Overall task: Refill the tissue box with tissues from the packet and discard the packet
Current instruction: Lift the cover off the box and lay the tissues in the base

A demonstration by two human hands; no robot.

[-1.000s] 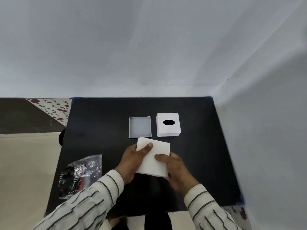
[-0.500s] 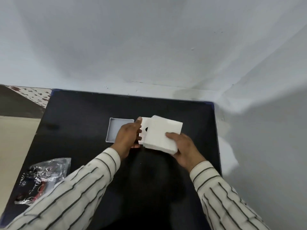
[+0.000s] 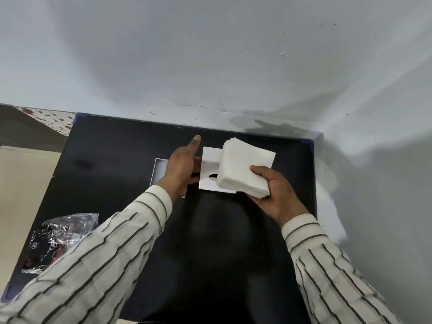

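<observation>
White tissue stack [image 3: 245, 169] pinched at its near right corner by right hand [image 3: 274, 195], held above and overlapping the right part of the tissue box shell [image 3: 209, 170]. Left hand [image 3: 181, 170] nearer the shell, fingers [image 3: 195, 142] gripping its left side. Beyond left: open grey base [image 3: 159, 169] on black bench [image 3: 117, 146]

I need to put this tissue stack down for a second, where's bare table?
Bare table lies behind the packet, and in front of the box. It is crowded around the tray, box and both hands.
</observation>
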